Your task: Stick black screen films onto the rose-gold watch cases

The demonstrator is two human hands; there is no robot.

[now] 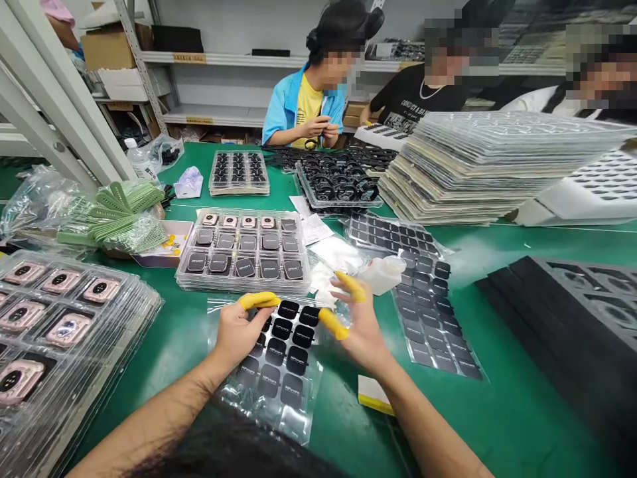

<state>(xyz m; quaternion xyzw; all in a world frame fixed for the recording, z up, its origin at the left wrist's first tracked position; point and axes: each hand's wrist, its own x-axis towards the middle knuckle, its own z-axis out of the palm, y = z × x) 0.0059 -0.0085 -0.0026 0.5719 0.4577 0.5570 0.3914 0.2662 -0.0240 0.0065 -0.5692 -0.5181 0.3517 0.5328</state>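
Observation:
A clear sheet of black square stickers (275, 352) printed with white lettering lies in front of me. My left hand (241, 335) is at its upper left, thumb and yellow-covered index finger closed on the sheet's edge. My right hand (365, 328) is at the upper right corner, fingers apart, with yellow finger cots on the thumb and a finger. The right thumb's tip is beside the corner sticker; whether it touches is unclear. Just beyond stands a clear tray (243, 282) of pink watch cases, most of them covered with black square stickers.
Stacked trays of pink watch cases (64, 325) stand at left, near green straps (124, 212). More sticker sheets (435, 318), a white bottle (383, 273) and a yellow-white pad (374, 394) lie to the right. A tall tray stack (448, 176) and black foam (542, 345) flank them. Co-workers (311, 99) sit opposite.

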